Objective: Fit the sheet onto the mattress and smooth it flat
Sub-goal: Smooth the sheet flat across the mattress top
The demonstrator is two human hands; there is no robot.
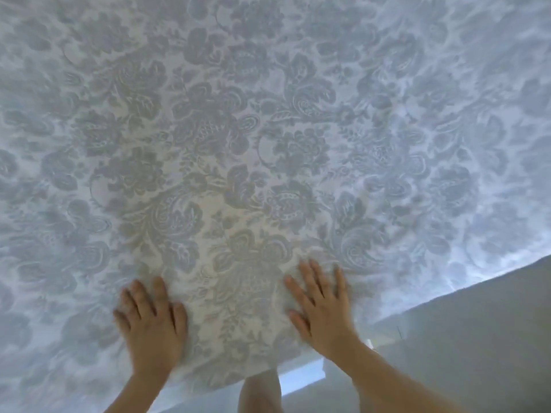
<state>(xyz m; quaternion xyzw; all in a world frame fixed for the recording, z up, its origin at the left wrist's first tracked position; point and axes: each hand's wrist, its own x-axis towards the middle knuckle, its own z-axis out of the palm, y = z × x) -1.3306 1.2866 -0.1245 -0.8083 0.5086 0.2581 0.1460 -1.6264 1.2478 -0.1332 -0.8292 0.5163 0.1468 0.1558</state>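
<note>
Both bare forearms are reaching in from the bottom edge, with a knee [259,393] showing between them. The left hand [152,329] is lying palm-down on the grey-and-white damask-patterned sheet [268,129], fingers straight and close together. The right hand [322,308] is pressing flat just beside it, fingers straight and spread apart. The sheet is covering the whole bed top, lying mostly flat. A white bed edge [304,376] is peeking out below it, beside grey carpet [477,338].
</note>
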